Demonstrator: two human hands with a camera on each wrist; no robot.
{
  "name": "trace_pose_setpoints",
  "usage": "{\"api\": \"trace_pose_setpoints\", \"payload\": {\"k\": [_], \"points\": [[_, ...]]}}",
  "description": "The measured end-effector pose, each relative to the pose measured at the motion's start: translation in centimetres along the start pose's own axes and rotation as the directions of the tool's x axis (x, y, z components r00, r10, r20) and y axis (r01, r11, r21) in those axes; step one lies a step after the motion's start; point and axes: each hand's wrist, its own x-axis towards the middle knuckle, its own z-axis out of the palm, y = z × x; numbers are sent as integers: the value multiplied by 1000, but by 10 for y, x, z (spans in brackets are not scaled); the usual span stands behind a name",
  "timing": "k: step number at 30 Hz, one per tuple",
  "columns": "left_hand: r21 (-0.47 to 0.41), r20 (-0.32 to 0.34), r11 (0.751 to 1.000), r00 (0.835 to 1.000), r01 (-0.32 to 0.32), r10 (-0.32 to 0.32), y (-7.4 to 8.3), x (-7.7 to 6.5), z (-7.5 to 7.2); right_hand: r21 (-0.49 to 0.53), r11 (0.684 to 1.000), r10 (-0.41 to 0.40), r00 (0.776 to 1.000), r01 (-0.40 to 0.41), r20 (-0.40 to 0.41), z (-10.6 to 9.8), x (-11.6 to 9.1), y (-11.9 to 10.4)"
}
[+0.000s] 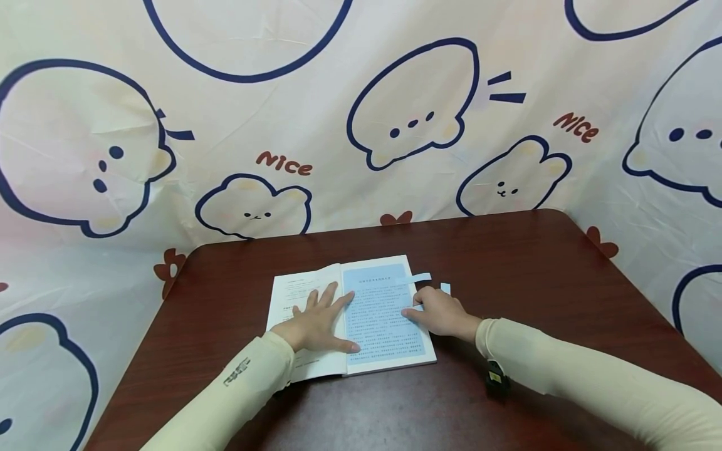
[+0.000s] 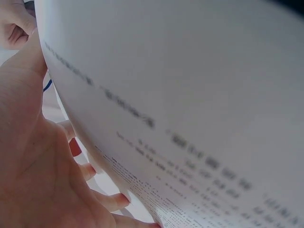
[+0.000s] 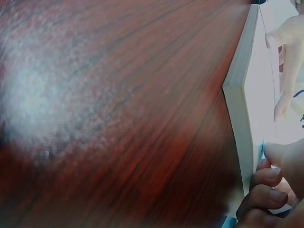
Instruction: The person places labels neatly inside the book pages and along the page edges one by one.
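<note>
An open book (image 1: pixel 385 326) lies on the table, white on its left page, with a light blue printed panel on the right. Across the left page and the fold my left hand (image 1: pixel 317 322) rests with fingers spread. My right hand (image 1: pixel 444 313) is at the book's right edge, pinching a light blue paper strip (image 3: pixel 261 149) between thumb and curled fingers. Just above that hand, another light blue strip (image 1: pixel 418 277) sticks out past the page edge. A further blue strip end (image 1: pixel 445 288) shows behind the knuckles. The left wrist view is mostly filled by a printed page (image 2: pixel 190 95).
The dark brown wooden table (image 1: pixel 507 263) surrounds the book on all sides. A pale cloth (image 1: pixel 327 125) with cartoon animal outlines hangs behind and beside the table. A small dark device (image 1: pixel 496 378) sits under my right wrist.
</note>
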Motion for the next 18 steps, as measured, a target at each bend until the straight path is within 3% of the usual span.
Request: {"api": "trace_pose_setpoints", "payload": {"k": [18], "points": [[-12, -2, 1000, 1000, -2, 2, 0, -2, 0, -73, 996, 39, 999, -41, -27, 3, 1, -4]]}}
